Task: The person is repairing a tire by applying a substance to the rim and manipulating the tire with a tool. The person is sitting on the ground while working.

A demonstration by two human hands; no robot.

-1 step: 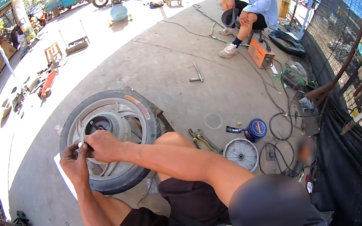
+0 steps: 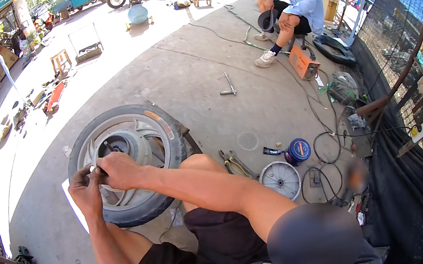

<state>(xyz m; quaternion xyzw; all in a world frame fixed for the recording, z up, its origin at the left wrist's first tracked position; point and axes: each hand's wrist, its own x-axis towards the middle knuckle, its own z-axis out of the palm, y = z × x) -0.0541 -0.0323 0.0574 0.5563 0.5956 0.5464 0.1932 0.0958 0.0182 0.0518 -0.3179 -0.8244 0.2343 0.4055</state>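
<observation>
A wheel [image 2: 174, 155] with a black tire and grey spoked rim lies flat before me, its round hub [image 2: 138, 144] open in the middle with a shaft end showing. Over the wheel's near left part, my left hand [image 2: 87, 191] is closed in a pinch. A small white bit [image 2: 93, 168] shows at its thumb and fingertips; its kind is too small to tell. My right hand [image 2: 120, 171] meets the left there, fingers curled and closed. What the right fingertips hold is hidden. Under the wheel's left side, a white sheet edge [image 2: 75, 205] shows.
Right of my knee lie pliers [image 2: 236, 164], a round grey hub cover [image 2: 280, 182], a blue tin [image 2: 297, 151] and a brush-like tool [image 2: 272, 151]. A T-shaped wrench [image 2: 229, 85] lies farther off. Cables run near an orange box [image 2: 304, 63]; a seated person [image 2: 302, 2] is beyond.
The whole view has shifted very slightly. My hands stay together at the same place over the wheel.
</observation>
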